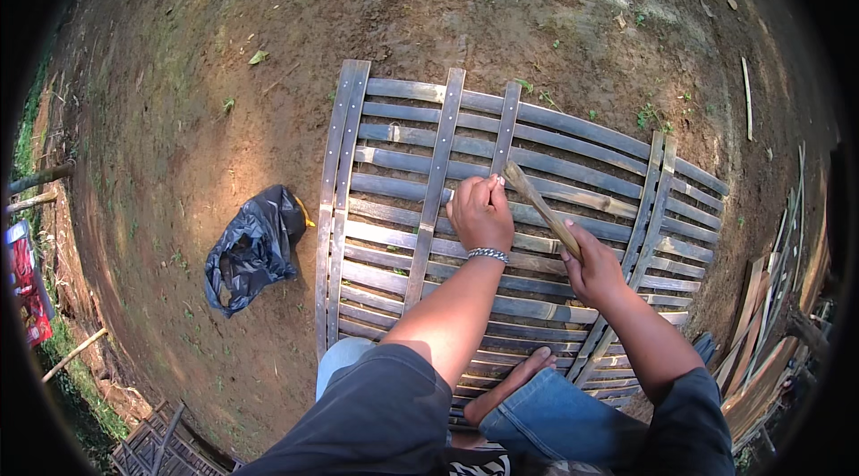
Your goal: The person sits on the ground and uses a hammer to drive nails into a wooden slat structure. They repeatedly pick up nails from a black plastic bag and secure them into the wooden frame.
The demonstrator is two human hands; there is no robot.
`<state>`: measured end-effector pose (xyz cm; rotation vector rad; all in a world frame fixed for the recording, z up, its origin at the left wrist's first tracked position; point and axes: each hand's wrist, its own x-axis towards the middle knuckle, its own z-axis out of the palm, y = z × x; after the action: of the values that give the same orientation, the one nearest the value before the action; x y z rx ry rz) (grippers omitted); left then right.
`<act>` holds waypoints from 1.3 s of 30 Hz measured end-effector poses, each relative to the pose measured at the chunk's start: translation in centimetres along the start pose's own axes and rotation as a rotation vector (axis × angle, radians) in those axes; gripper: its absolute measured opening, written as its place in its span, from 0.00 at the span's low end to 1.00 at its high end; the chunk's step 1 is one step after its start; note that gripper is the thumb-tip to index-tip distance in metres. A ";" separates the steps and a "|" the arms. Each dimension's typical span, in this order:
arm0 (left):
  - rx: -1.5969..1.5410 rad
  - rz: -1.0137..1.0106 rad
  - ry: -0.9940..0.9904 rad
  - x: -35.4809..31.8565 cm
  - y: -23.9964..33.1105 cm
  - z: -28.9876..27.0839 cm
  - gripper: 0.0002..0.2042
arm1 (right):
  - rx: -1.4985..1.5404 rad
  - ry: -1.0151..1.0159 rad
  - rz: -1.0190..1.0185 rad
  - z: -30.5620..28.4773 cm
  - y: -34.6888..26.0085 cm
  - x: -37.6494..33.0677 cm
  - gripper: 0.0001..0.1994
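A bamboo slat panel (573, 131) lies on the ground, its long slats crossed by several upright strips with small nail heads in them. My left hand (483, 212), with a chain bracelet at the wrist, is closed in a pinch over one of the middle cross strips. Something small and pale may be between its fingertips, too small to name. My right hand (592, 266) grips a wooden stick (540, 203) by its near end. The stick's thicker far end is beside my left fingertips, above the panel. My bare foot (514, 384) rests on the slats.
A black plastic bag (255, 248) with a yellow tie sits on the dirt at the left. Long thin strips and boards (761, 324) lie along the right. A slatted bamboo piece (165, 440) stands at the lower left. Scattered leaves (259, 57) dot the ground.
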<state>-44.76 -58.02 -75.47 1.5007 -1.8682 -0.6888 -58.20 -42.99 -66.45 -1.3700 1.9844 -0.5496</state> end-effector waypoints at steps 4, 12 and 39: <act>0.058 0.020 -0.037 0.3 0.0 -0.1 0.03 | -0.107 -0.043 0.072 -0.4 0.1 0.9 0.27; 0.030 0.012 -0.017 0.2 0.3 -0.1 0.03 | -0.062 -0.034 0.066 -0.5 0.6 0.5 0.27; 0.027 -0.027 -0.070 -0.1 0.2 -0.4 0.08 | 0.193 -0.013 0.315 -2.3 -2.6 1.3 0.24</act>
<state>-44.62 -57.87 -75.06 1.5396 -1.9199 -0.7401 -58.44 -45.18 -63.47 -0.9203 2.0263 -0.5649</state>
